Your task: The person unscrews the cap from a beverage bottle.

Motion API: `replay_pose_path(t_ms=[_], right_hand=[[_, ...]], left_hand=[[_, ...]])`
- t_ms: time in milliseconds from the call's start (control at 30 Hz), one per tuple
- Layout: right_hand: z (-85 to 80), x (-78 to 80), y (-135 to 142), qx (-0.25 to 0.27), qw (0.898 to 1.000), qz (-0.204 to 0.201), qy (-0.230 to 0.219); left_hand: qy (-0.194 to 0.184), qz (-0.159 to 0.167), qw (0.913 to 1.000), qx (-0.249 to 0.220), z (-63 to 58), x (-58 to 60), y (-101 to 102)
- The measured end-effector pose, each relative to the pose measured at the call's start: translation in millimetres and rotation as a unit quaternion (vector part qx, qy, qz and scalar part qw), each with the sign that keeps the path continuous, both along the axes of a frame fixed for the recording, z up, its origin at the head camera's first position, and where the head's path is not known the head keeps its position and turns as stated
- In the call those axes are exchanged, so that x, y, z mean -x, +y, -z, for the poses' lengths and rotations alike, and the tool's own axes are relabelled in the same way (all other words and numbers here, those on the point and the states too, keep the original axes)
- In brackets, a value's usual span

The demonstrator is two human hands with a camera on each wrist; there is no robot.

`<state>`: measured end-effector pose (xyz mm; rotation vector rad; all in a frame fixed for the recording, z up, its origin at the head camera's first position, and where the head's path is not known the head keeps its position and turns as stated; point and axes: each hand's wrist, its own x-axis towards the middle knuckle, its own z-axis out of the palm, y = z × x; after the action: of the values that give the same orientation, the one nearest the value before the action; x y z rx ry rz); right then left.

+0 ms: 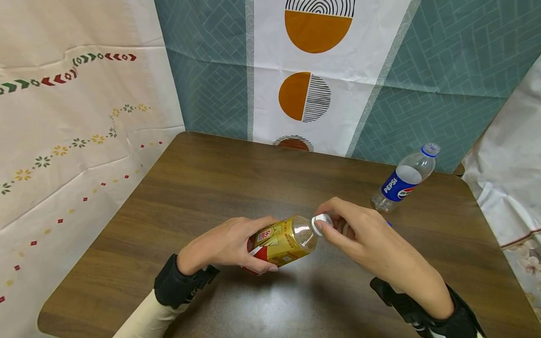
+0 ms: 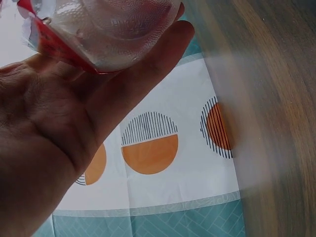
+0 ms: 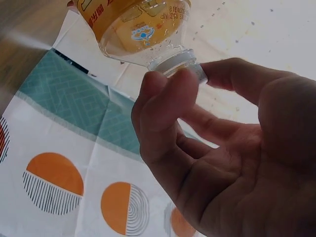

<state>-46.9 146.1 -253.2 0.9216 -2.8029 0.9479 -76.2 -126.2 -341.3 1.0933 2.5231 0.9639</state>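
Observation:
My left hand [image 1: 226, 241] grips a clear plastic bottle with a yellow and red label [image 1: 279, 241], tilted with its neck to the right. In the left wrist view the ribbed, see-through base of this bottle [image 2: 118, 37] shows above the palm, with fingers and thumb around it. My right hand [image 1: 365, 234] pinches the white cap [image 1: 322, 223] at the bottle's neck between thumb and fingers. The right wrist view shows fingertips and thumb on either side of the cap [image 3: 201, 73], which sits at the mouth.
An uncapped Pepsi bottle [image 1: 399, 185] stands at the back right of the wooden table [image 1: 203, 178]. A small blue object [image 1: 389, 224] peeks out behind my right hand. Patterned cloths hang behind the table [image 1: 211, 70] and on both sides.

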Motion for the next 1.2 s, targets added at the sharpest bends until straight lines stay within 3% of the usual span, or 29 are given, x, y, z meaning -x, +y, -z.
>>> replay_pose_path(t_ms=[300, 467, 800, 1200], right_hand=[[-3.0, -0.3, 6.3, 0.008, 0.998, -0.063, 0.022], [-5.1, -2.0, 8.8, 0.005, 0.997, -0.075, 0.030], [-7.0, -1.1, 8.6, 0.048, 0.992, -0.110, 0.029], [-11.9, 0.1, 2.2, 0.100, 0.981, -0.141, 0.084]], left_hand=[[-0.015, 0.004, 0.9998, -0.007, 0.6, -0.3, -0.8], [-0.018, 0.006, 0.9998, -0.010, 0.8, 0.3, -0.7], [-0.013, 0.022, 0.9993, -0.029, -0.2, 1.2, -1.5], [-0.016, 0.023, 0.9992, -0.029, -0.6, 1.7, -0.5]])
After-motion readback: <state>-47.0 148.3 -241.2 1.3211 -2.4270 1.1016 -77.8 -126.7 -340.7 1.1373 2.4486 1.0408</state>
